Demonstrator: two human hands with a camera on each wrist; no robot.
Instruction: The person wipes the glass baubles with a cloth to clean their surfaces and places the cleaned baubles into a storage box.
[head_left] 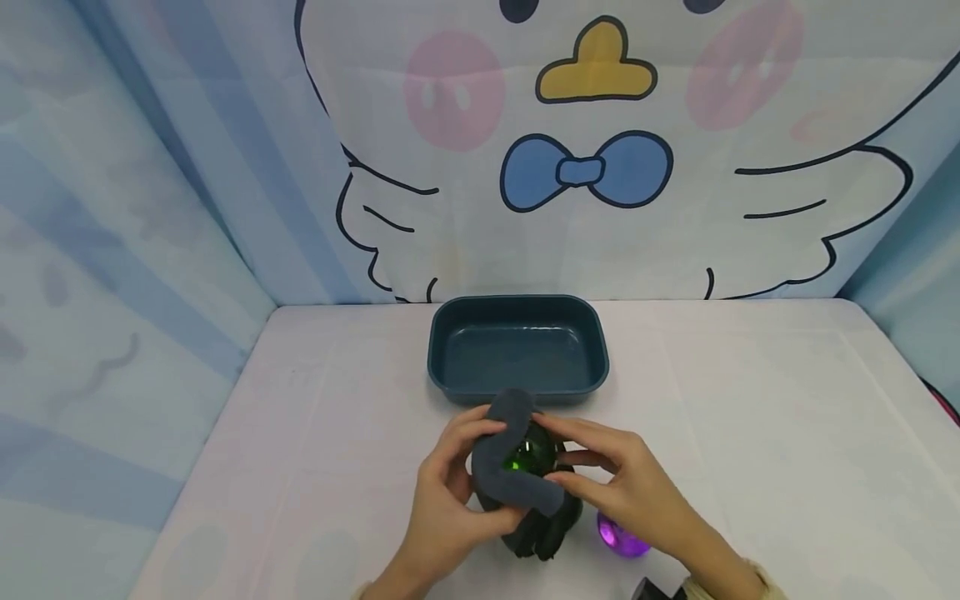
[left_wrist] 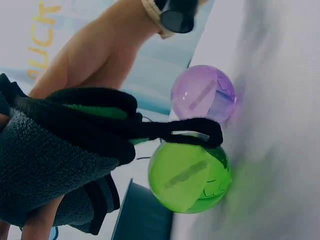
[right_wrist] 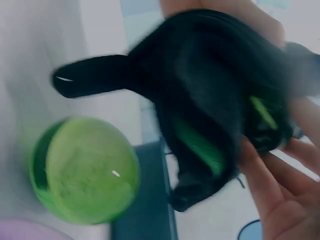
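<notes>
A dark grey fleece cloth piece (head_left: 491,467) with black trim and a loop (left_wrist: 207,131) is held above the table by my left hand (head_left: 450,500), fingers at its far side and thumb at its near edge. Against its fold sits a transparent green ball (head_left: 534,454), which my right hand (head_left: 615,471) pinches from the right with fingers and thumb. In the right wrist view that ball (right_wrist: 264,120) looks dark between cloth and fingers. Below the cloth, a second green ball (left_wrist: 190,177) rests on the table, hidden in the head view. A purple ball (head_left: 622,537) lies under my right wrist.
A dark teal rectangular tray (head_left: 517,387) stands just beyond my hands, near the back edge of the white-covered table (head_left: 750,400). A printed cloth backdrop (head_left: 465,225) rises behind the table, and another curtain (head_left: 135,333) hangs at the left.
</notes>
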